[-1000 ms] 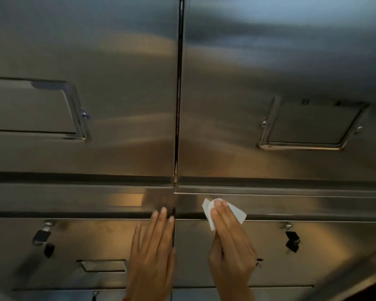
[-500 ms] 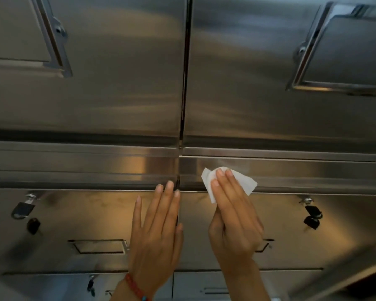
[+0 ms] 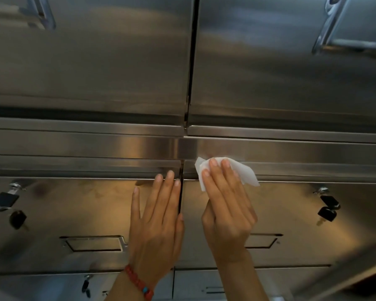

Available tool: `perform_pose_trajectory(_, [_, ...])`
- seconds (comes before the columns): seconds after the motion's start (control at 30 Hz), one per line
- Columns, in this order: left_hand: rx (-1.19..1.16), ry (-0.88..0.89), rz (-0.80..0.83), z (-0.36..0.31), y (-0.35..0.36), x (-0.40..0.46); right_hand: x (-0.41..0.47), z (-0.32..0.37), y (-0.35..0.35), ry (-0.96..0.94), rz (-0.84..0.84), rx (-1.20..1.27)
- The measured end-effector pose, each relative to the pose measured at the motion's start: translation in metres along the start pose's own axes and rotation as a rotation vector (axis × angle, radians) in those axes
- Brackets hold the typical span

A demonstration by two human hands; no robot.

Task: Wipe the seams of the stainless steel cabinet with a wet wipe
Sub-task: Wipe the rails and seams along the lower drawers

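Right hand [image 3: 227, 209] presses wet wipe [image 3: 245, 173] on cabinet [image 3: 96, 72].

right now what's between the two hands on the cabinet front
In the head view, the dark vertical seam between two cabinet doors runs between the left hand and the right hand, which presses the wet wipe; otherwise bare steel.
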State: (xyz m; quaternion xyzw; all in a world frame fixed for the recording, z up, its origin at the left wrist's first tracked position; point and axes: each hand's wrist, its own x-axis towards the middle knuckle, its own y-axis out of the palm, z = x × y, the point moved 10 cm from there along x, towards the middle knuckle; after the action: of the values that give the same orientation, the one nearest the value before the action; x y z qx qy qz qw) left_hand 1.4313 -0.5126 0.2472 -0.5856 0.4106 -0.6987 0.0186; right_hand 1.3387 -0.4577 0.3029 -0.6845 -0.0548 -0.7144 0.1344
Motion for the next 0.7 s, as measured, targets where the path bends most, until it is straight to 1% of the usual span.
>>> perform_pose_trajectory(0.43, [-0.003, 0.009, -0.087, 0.005, 0.008, 0.004, -0.014, 0.007, 0.023, -0.140, 0.029, -0.038])
perform_pose_trajectory(0.57, [-0.026, 0.004, -0.094, 0.005, 0.006, 0.004, -0.021, -0.006, 0.019, -0.092, 0.024, -0.081])
perform_pose_trajectory(0.7, [-0.039, -0.009, -0.098, 0.006, 0.006, 0.005, -0.023, 0.001, 0.024, -0.056, 0.016, -0.047])
